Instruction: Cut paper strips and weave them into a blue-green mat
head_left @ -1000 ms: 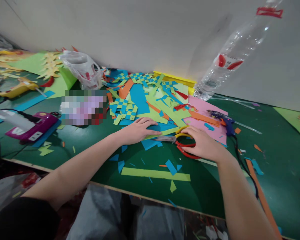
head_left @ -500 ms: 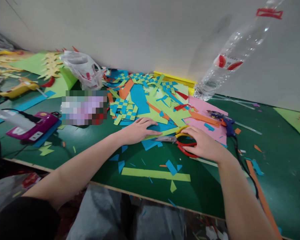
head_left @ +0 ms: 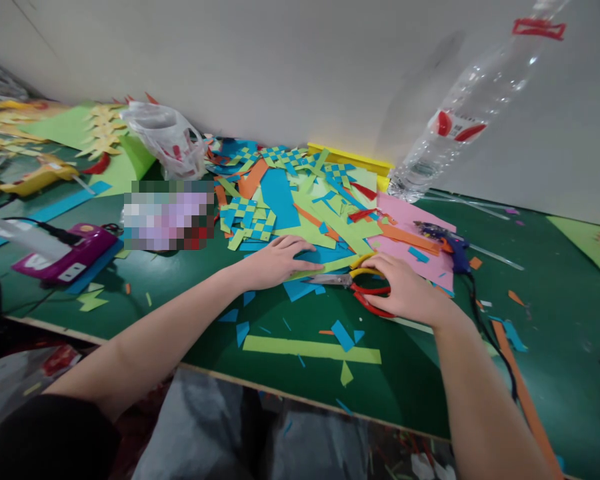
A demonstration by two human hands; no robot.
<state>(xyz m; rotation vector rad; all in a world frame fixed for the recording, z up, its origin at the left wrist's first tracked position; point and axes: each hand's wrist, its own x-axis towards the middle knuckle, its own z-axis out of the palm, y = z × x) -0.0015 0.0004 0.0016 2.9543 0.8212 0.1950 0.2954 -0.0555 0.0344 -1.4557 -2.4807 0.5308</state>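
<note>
My left hand (head_left: 279,260) lies flat, fingers stretched out, on blue and light-green paper (head_left: 325,256) at the near edge of a pile of coloured paper strips (head_left: 300,200). My right hand (head_left: 405,288) curls over the red and yellow handles of a pair of scissors (head_left: 360,283) that lie on the green table (head_left: 180,293). The scissor blades point left toward my left fingertips. A long light-green strip (head_left: 311,348) lies on the table in front of both hands.
A clear plastic bottle (head_left: 450,127) leans against the wall at the right. A blue glue gun (head_left: 453,243) with its cable lies right of the scissors; a pink sheet (head_left: 420,220) lies under it. At the left lie a magenta device (head_left: 73,253), a yellow glue gun (head_left: 40,177), a plastic bag (head_left: 165,137).
My right hand and the scissors have slid slightly left. My left hand has stayed in place.
</note>
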